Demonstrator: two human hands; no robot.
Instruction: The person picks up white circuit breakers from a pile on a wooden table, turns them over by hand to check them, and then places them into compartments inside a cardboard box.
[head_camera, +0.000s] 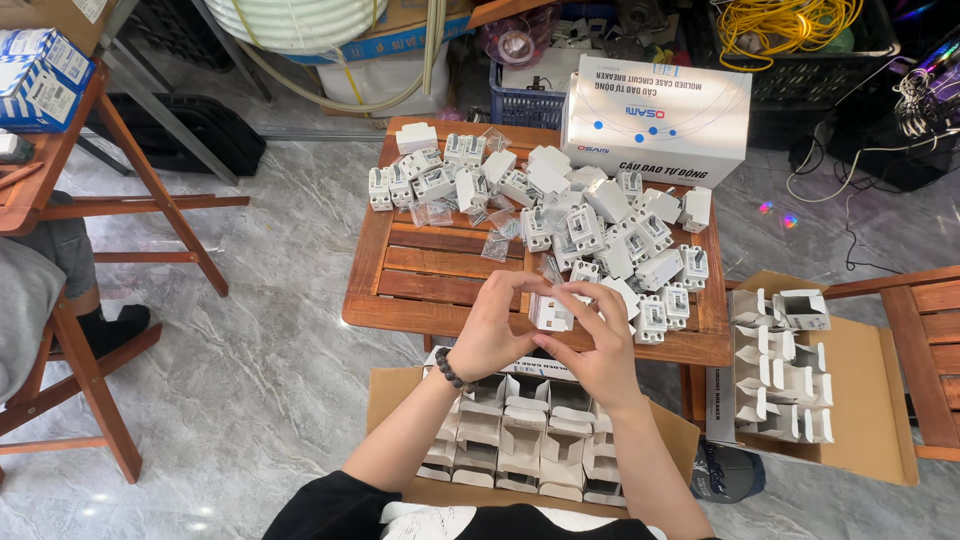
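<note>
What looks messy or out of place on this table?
The white breakers lie in a loose heap on the wooden table, tipped every way, with small clear bags scattered among them. Both hands hold one breaker.

Both hands (545, 335) grip breaker (549, 313) (white) — over table (430, 275).

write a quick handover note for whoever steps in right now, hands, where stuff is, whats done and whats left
Left hand and right hand: both hold one white breaker between them, above the near edge of the wooden table.
On the table: a loose pile of white breakers, small clear bags among them, and a large white box at the far right.
Below the hands: a carton of folded white inserts, slots look empty.
To the right: a second open carton with more empty inserts.
Done: nothing visibly packed.
Left: the whole pile remains on the table.
</note>
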